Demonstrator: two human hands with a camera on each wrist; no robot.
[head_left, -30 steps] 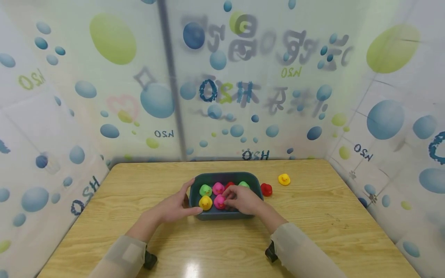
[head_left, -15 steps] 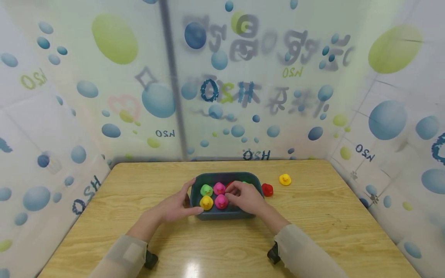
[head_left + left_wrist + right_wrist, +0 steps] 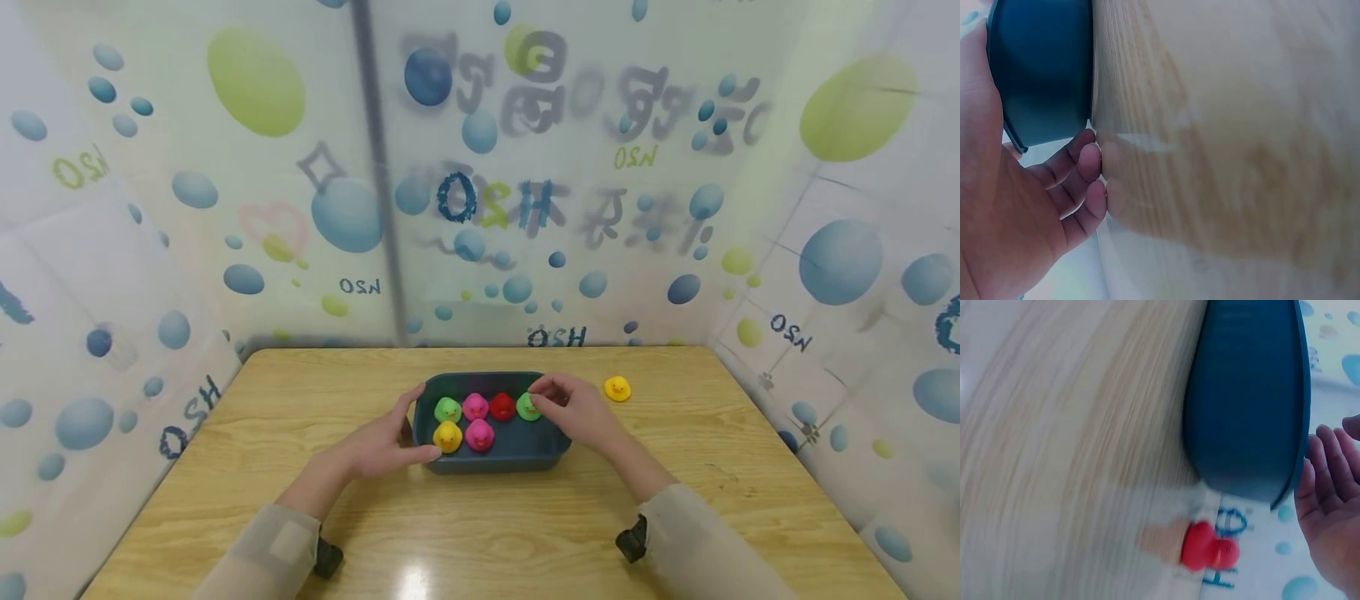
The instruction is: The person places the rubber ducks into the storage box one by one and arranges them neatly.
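A dark blue-green plastic tub (image 3: 495, 463) stands on the table, rubber ducks inside. Its back row has a green duck (image 3: 447, 410), a pink duck (image 3: 476, 407), a red duck (image 3: 502, 407) and another green duck (image 3: 528, 407); a yellow duck (image 3: 447, 437) and a pink duck (image 3: 480, 435) sit in front. My left hand (image 3: 380, 442) holds the tub's left end between thumb and forefinger, other fingertips on the table. Over the right end is my right hand (image 3: 582, 408), nothing in it, fingertips overlapping the right green duck. A loose red duck (image 3: 1210, 547) beyond the tub is hidden in the head view.
A yellow duck (image 3: 617, 388) lies on the wooden table (image 3: 480, 525) toward the back right. Patterned curtains (image 3: 480, 300) with bubbles and lettering close off the back and both sides.
My right hand has moved right, away from the front pink duck to the tub's right end, uncovering the red and green ducks. My left hand keeps its place on the tub.
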